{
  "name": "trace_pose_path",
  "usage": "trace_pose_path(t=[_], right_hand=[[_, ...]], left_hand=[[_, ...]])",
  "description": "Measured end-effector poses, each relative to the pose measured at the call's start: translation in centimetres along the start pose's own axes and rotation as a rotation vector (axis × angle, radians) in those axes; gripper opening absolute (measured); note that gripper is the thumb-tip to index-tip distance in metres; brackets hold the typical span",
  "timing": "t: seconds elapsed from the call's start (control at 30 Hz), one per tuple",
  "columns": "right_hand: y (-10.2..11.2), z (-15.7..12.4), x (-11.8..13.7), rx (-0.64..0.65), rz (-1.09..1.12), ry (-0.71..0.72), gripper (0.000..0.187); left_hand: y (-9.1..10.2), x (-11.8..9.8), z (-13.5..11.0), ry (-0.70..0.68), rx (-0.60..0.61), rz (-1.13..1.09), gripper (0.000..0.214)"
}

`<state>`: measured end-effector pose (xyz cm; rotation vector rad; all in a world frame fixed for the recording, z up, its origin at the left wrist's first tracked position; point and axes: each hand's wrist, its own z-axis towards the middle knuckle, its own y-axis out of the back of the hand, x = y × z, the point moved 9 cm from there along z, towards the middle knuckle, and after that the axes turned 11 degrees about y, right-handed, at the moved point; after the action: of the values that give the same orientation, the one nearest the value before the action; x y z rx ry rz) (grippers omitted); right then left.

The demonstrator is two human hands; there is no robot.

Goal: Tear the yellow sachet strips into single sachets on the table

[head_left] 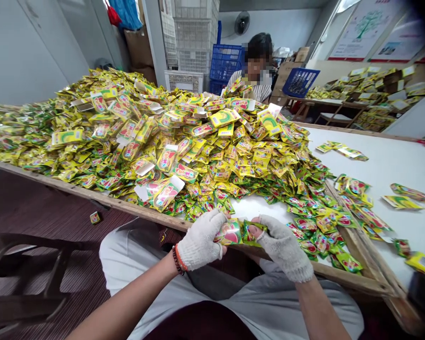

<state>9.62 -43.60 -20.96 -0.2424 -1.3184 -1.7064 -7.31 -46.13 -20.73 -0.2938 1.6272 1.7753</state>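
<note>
My left hand [202, 240], in a white knit glove with bare fingertips, is closed around a small yellow-green box [231, 232] printed with a pink fruit shape. Gloved the same way, my right hand [281, 245] pinches a small green-and-yellow packet [250, 232] against the right end of that box. Whether the packet is partly inside the box cannot be made out. Both hands are just above the wooden front edge of the table. Beyond them lies a large heap of packets [230, 163], with several open-flapped boxes [168, 192] on top.
A wooden strip [354, 231] divides the table, with loose boxes [402, 202] on the white surface to its right. Across the heap sits another person [262, 85]. White crates [194, 38] and blue crates [226, 61] stand behind. A dark chair [24, 278] is at left.
</note>
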Motion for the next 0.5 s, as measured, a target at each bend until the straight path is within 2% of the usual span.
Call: trace_pose_path(t=[0.07,0.17,0.27,0.37,0.43,0.5], right_hand=[[-0.3,0.1,0.0,0.038,0.062,0.025,0.023],[-0.9,0.2,0.0,0.066,0.063,0.032,0.02],[-1.2,0.3,0.3,-0.04,0.008,0.0,0.021],[-1.3,-0.4,0.4,-0.189,0.022,-0.059,0.026],[-2.0,-0.9,0.5,-0.157,0.073,-0.058,0.028],[-2.6,-1.3,0.6,-0.06,0.105,-0.034,0.029]], left_hand=[[-0.2,-0.3,0.0,-0.026,0.03,0.018,0.065],[-1.1,-1.1,0.0,-0.076,0.07,0.159,0.068],[-1.7,-1.3,0.3,-0.054,0.062,0.243,0.071],[-1.5,-0.8,0.8,-0.024,0.072,0.154,0.07],[-1.2,-0.5,0.9,-0.033,0.087,0.106,0.069],[-1.0,-0.4,0.8,-0.066,0.101,0.123,0.07]])
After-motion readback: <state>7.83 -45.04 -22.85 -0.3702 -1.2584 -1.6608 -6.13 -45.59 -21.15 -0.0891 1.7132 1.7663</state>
